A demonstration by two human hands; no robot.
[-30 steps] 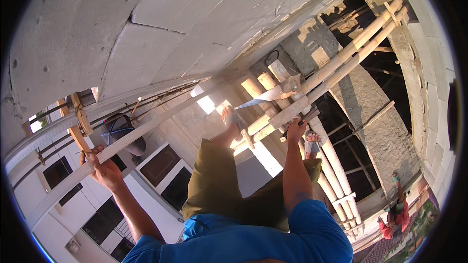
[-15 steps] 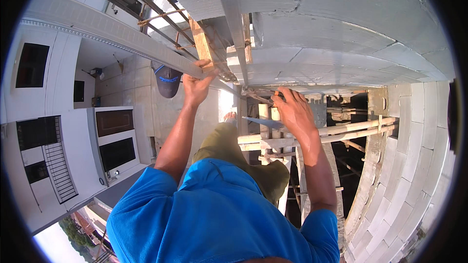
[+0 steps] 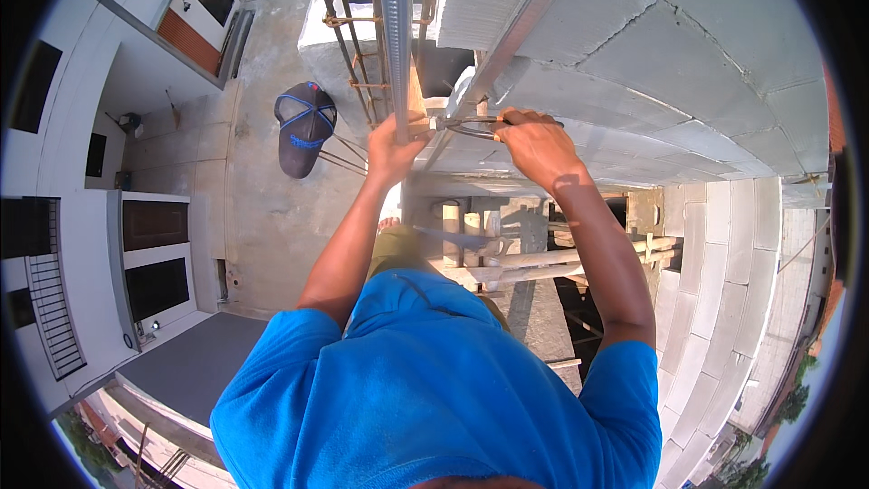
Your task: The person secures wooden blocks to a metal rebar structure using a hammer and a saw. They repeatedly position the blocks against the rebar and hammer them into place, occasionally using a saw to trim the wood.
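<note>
My left hand (image 3: 395,149) is closed around the lower end of an upright ribbed metal channel (image 3: 396,27). In my right hand (image 3: 540,149) is a pliers-like hand tool (image 3: 475,129) with orange and dark handles. The tool points left, its jaws close to my left fingertips and to a second, slanting metal channel (image 3: 529,23). Whether the jaws grip anything is too small to tell. Beside the held channel, steel reinforcing bars (image 3: 348,36) rise with tie loops around them.
A grey block wall (image 3: 625,63) stands ahead and right; a lower block wall (image 3: 715,281) curves at far right. Wooden poles (image 3: 543,263) span a deep opening below me. A dark cap (image 3: 306,131) is at left, above concrete paving (image 3: 262,244). My bare foot (image 3: 389,222) shows below.
The held channel has swung from a leftward slant to nearly upright. My right hand has risen, bringing the tool's jaws near my left fingers. My view has shifted too.
</note>
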